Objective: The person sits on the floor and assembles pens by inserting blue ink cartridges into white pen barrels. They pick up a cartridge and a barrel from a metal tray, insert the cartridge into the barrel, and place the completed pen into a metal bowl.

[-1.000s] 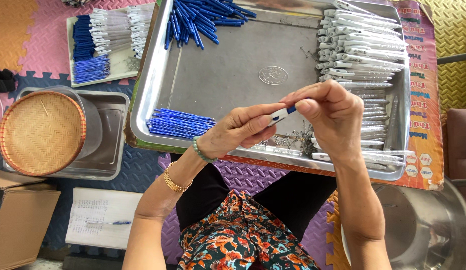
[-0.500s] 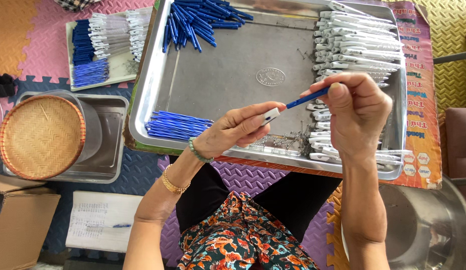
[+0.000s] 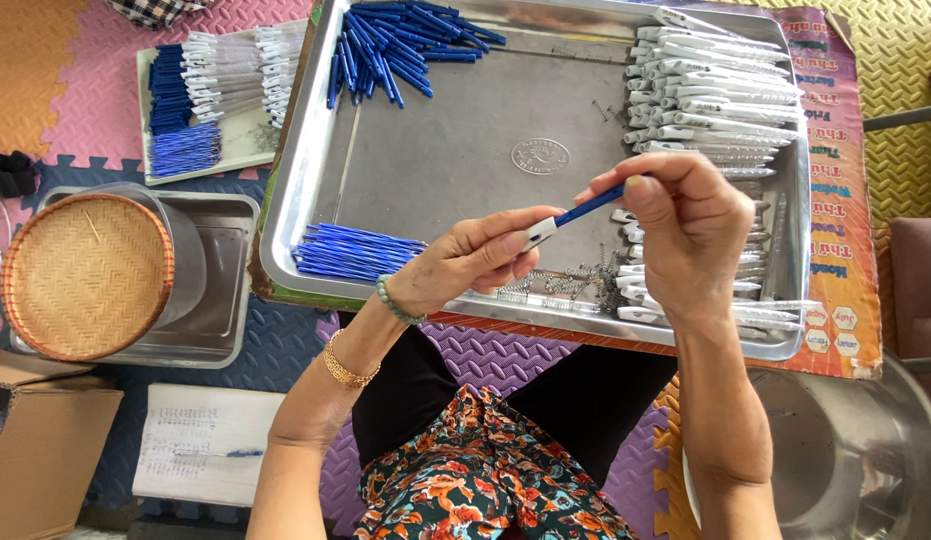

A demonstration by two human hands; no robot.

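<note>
My left hand point(image 3: 475, 262) pinches the white end of a pen point(image 3: 570, 215), and my right hand point(image 3: 685, 225) grips its blue part from the other side. Both hover over the near edge of a large steel tray point(image 3: 455, 150). In the tray lie a bundle of thin blue refills point(image 3: 350, 253) at the near left, blue pen parts point(image 3: 395, 45) at the far left, white pen barrels point(image 3: 710, 95) along the right side, and small metal springs point(image 3: 570, 285) just under my hands.
A smaller tray point(image 3: 247, 135) with blue and white pen parts sits at the far left. A woven basket point(image 3: 85, 275) rests in a steel pan point(image 3: 220, 300). A cardboard box point(image 3: 40, 440), a notebook point(image 3: 200, 440) and a steel bowl point(image 3: 845, 460) lie on foam mats.
My hands have drawn slightly apart, exposing more of the pen's blue part between them. The right hand has risen a little away from the left.
</note>
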